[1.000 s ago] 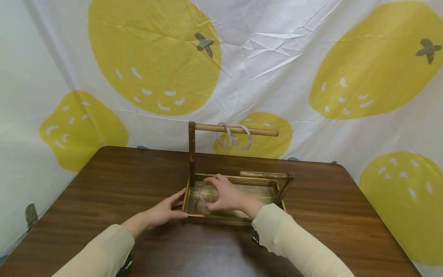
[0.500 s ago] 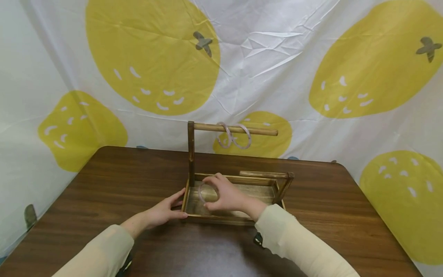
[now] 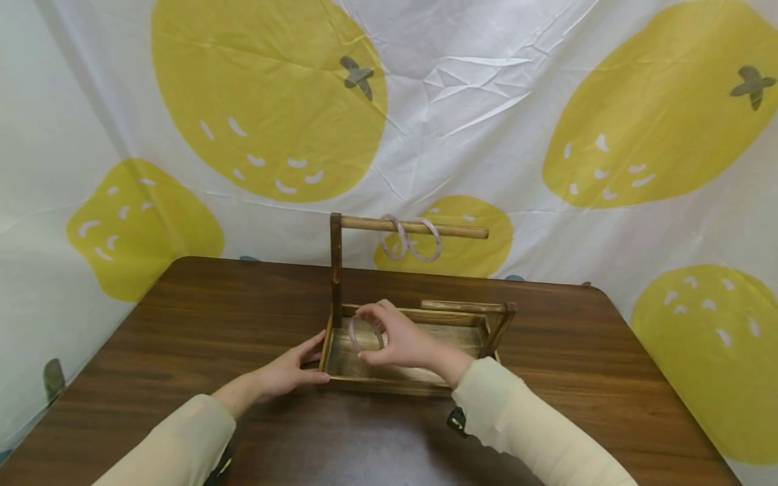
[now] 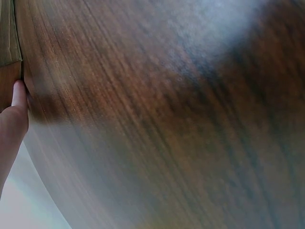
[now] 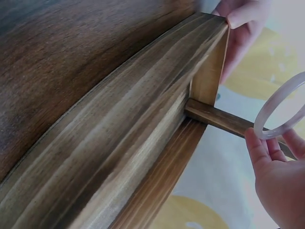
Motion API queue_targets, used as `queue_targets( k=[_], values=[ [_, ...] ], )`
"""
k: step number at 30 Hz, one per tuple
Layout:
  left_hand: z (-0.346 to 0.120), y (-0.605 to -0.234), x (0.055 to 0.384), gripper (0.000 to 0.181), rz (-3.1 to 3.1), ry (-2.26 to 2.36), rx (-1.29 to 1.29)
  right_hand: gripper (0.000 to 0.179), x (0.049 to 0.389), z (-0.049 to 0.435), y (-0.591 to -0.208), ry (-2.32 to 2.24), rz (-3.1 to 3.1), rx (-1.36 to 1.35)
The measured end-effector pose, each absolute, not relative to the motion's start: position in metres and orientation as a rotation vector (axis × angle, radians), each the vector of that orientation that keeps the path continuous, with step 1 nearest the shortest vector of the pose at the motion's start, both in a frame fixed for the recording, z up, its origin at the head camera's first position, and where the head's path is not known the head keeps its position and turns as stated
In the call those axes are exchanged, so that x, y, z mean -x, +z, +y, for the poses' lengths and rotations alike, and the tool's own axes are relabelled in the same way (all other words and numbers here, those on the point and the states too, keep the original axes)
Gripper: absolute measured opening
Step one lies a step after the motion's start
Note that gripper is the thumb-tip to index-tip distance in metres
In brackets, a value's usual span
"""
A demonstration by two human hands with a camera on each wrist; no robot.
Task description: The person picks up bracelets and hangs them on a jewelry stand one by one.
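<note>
A pale pink bangle stands on edge over the left part of a wooden tray. My right hand pinches it between thumb and fingers; the right wrist view shows the bangle at the fingertips. My left hand touches the tray's left end with fingers extended, its thumb at the front corner. From the tall post at that end, an upper bar runs rightward. Two more bangles hang on the bar, a left one and a right one.
A shorter post at the tray's right end carries a lower bar pointing left. The tray stands on a dark brown wooden table. Behind the table hangs a white curtain printed with yellow lemons.
My right hand has shifted slightly and still holds the bangle, which is turned a little. The left hand, the tray and the hanging bangles stay in place.
</note>
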State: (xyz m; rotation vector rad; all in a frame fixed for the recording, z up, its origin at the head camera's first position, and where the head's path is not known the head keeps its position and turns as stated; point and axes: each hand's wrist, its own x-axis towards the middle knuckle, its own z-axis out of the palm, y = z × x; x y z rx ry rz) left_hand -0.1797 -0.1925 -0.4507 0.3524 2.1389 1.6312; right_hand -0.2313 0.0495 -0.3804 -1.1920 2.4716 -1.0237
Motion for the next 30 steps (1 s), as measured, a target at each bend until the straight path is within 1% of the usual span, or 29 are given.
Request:
queue_targets(
  k=[11, 30],
  values=[
    [-0.192, -0.451, 0.180, 0.094, 2.136, 1.624, -0.334, 0.060, 0.228, 0.049, -0.372, -1.134, 2.457, 1.228],
    [-0.193, -0.451, 0.181, 0.095, 2.137, 1.605, -0.321, 0.062, 0.230, 0.057, -0.345, -1.242, 2.461, 1.198]
  ],
)
